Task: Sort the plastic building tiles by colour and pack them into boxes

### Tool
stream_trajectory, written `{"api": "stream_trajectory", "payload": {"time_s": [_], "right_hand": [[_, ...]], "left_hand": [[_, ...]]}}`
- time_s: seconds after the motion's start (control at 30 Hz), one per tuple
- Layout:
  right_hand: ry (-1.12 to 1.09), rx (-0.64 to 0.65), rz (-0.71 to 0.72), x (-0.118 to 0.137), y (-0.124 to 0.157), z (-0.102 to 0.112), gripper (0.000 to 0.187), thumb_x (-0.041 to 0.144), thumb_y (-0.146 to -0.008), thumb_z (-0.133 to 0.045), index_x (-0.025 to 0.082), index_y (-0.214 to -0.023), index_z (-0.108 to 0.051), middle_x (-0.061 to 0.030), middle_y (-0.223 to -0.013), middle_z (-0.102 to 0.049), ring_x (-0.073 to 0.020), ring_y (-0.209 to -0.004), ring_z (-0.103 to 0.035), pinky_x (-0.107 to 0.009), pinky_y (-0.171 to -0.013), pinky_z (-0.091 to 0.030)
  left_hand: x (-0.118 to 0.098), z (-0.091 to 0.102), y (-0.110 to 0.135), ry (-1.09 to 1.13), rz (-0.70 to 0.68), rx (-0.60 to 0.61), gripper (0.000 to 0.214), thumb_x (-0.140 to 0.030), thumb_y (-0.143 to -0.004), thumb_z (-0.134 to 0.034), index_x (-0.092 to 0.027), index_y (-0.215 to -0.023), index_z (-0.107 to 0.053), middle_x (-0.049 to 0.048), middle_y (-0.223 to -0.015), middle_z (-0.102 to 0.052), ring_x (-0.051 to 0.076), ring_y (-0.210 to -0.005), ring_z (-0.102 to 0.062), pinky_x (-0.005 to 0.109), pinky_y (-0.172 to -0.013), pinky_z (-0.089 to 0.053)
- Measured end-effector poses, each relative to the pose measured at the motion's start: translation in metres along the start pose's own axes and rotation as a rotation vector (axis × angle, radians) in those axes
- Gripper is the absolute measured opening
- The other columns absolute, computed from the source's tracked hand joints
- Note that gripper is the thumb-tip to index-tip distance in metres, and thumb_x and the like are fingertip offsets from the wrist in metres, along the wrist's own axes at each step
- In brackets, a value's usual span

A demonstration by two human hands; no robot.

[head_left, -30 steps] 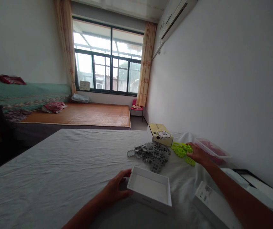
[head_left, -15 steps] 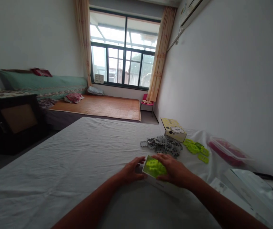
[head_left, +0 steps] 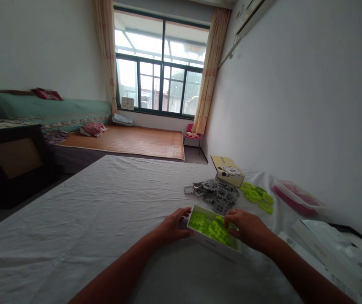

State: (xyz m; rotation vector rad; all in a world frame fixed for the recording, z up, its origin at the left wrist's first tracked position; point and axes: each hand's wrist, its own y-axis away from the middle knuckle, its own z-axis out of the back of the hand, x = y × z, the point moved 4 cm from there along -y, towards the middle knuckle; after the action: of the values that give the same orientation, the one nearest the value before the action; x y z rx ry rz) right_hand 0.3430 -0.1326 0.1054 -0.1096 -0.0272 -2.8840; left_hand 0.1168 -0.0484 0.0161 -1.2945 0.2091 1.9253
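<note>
A shallow white box (head_left: 210, 243) sits on the grey sheet in front of me with several lime-green plastic pieces (head_left: 210, 226) lying in it. My left hand (head_left: 172, 226) rests against the box's left end, fingers curled on its rim. My right hand (head_left: 247, 228) is at the box's right side, fingers bent down over the green pieces. Behind the box lie a heap of grey plastic pieces (head_left: 215, 191) and a smaller cluster of loose green pieces (head_left: 257, 195).
A yellow cartoon box (head_left: 227, 169) stands behind the grey heap. A clear lidded container with pink contents (head_left: 295, 197) sits by the right wall. White boxes (head_left: 323, 249) lie at the right. A dark cabinet (head_left: 9, 162) and a low bed are to the left.
My right hand left the green pile by the wall, carried green pieces over the white box and set them inside. My view shifted left. My left hand stayed on the box.
</note>
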Motion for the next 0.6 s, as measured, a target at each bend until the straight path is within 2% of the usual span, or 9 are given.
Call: {"api": "stream_trajectory", "payload": {"time_s": [0.13,0.23,0.3,0.37,0.43,0.5,0.53,0.6], "right_hand": [[-0.164,-0.044,0.120,0.008,0.000,0.003,0.021,0.032,-0.082,-0.056,0.029,-0.099,-0.066,-0.0032,-0.106,-0.065,-0.0197,-0.095,-0.060,-0.029,-0.080,-0.046],[-0.226,0.036,0.199,0.009,0.000,-0.003,0.017,0.025,-0.082,-0.054,0.028,-0.090,-0.069,-0.0022,-0.100,-0.067,-0.0185,-0.094,-0.060,-0.028,-0.081,-0.046],[-0.258,0.030,0.161,0.005,0.002,-0.006,0.013,0.023,-0.079,-0.057,0.026,-0.084,-0.069,-0.0017,-0.096,-0.067,-0.0178,-0.089,-0.062,-0.027,-0.079,-0.046],[-0.322,-0.003,0.144,0.003,0.003,-0.007,0.015,0.023,-0.077,-0.059,0.025,-0.089,-0.069,-0.0022,-0.099,-0.067,-0.0167,-0.084,-0.062,-0.027,-0.079,-0.047],[-0.385,-0.016,0.189,0.001,0.003,-0.006,0.017,0.026,-0.079,-0.058,0.025,-0.092,-0.069,-0.0023,-0.096,-0.068,-0.0165,-0.083,-0.063,-0.028,-0.079,-0.047],[-0.437,-0.054,0.196,-0.015,-0.003,-0.001,0.020,0.032,-0.083,-0.054,0.024,-0.093,-0.069,-0.0027,-0.092,-0.070,-0.0175,-0.084,-0.064,-0.029,-0.078,-0.049],[-0.451,-0.103,0.158,-0.032,-0.009,0.003,0.023,0.036,-0.084,-0.051,0.024,-0.093,-0.069,-0.0034,-0.092,-0.070,-0.0184,-0.085,-0.064,-0.030,-0.078,-0.049],[-0.430,-0.222,-0.002,-0.083,-0.023,0.012,0.032,0.042,-0.086,-0.045,0.021,-0.099,-0.067,-0.0060,-0.099,-0.070,-0.0201,-0.089,-0.064,-0.031,-0.077,-0.050]], "left_hand": [[0.000,0.000,0.000,-0.001,0.000,0.009,0.074,-0.026,-0.069,-0.072,-0.024,-0.135,-0.041,0.0091,-0.129,-0.053,0.025,-0.115,-0.051,0.039,-0.099,-0.041],[-0.002,0.000,0.000,-0.001,0.004,0.013,0.073,-0.027,-0.070,-0.072,-0.024,-0.135,-0.041,0.0091,-0.129,-0.053,0.025,-0.116,-0.051,0.039,-0.099,-0.041],[-0.004,0.000,0.000,0.002,0.009,0.019,0.072,-0.026,-0.070,-0.071,-0.024,-0.135,-0.041,0.0088,-0.129,-0.053,0.025,-0.117,-0.051,0.039,-0.100,-0.041],[-0.006,0.001,0.000,0.000,0.021,0.025,0.072,-0.025,-0.070,-0.071,-0.024,-0.135,-0.041,0.0086,-0.127,-0.054,0.025,-0.116,-0.051,0.038,-0.100,-0.041],[-0.007,0.001,-0.001,-0.008,0.036,0.029,0.072,-0.025,-0.070,-0.070,-0.024,-0.135,-0.041,0.0084,-0.127,-0.054,0.025,-0.116,-0.051,0.038,-0.100,-0.042],[-0.008,0.002,-0.001,-0.011,0.046,0.032,0.071,-0.024,-0.070,-0.070,-0.025,-0.135,-0.041,0.0079,-0.129,-0.053,0.025,-0.117,-0.051,0.037,-0.101,-0.042],[-0.009,0.002,-0.001,-0.010,0.050,0.035,0.071,-0.023,-0.070,-0.070,-0.026,-0.135,-0.041,0.0075,-0.130,-0.053,0.025,-0.117,-0.050,0.037,-0.101,-0.042],[-0.010,0.003,-0.002,-0.007,0.061,0.040,0.071,-0.022,-0.070,-0.069,-0.027,-0.135,-0.041,0.0067,-0.130,-0.053,0.025,-0.117,-0.050,0.036,-0.102,-0.041]]}}
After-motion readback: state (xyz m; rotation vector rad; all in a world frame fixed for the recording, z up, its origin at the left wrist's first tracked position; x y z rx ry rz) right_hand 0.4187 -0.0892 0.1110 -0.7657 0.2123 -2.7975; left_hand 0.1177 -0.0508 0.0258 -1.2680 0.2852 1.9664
